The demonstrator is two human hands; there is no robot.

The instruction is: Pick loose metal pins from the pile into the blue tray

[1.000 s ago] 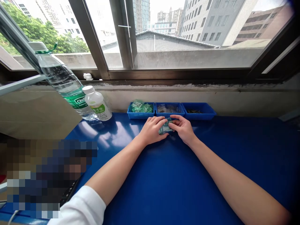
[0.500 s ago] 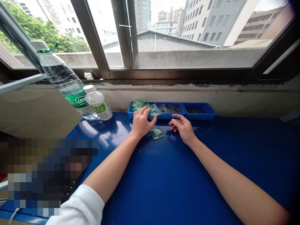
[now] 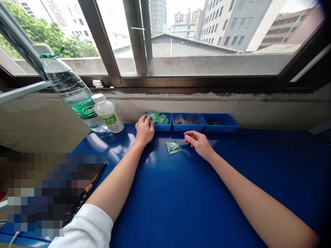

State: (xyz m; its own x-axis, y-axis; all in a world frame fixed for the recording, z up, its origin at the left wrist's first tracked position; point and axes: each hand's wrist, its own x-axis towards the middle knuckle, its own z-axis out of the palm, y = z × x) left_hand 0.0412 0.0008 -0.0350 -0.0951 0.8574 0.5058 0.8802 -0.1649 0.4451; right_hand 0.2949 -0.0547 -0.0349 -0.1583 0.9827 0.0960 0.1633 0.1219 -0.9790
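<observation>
Packet [image 3: 173,147], greenish, flat on the table [image 3: 181,199], between the hands, nearer the right hand [image 3: 201,144]. Neither hand holds it. Right hand just right of it, fingers curled, thumb and index slightly apart, nothing seen in the grip. Left hand [image 3: 143,132] at the left end of the left bin [image 3: 161,127], fingers over the rim by the green packets [image 3: 159,119]; fingertips partly hidden, can't tell if the grip is clamped on anything.

Three blue bins in a row: left one has green packets, middle bin [image 3: 187,128] clear bags [image 3: 187,120], right bin [image 3: 222,129] small dark parts [image 3: 214,123]. Probably lined up to keep the kinds apart, within reach of both hands. Packet lying flat likely keeps it steady and easy to pinch.

Edges: bins along the far side, wall [image 3: 258,113] close behind, so little room past them. Short strip between packet and bin fronts. Small bottle [image 3: 104,112] and large bottle [image 3: 67,84] stand left of the left hand, limiting a wide leftward swing. Dark item [image 3: 74,206] near left, by the left arm. Widest room: near side, between the forearms.
</observation>
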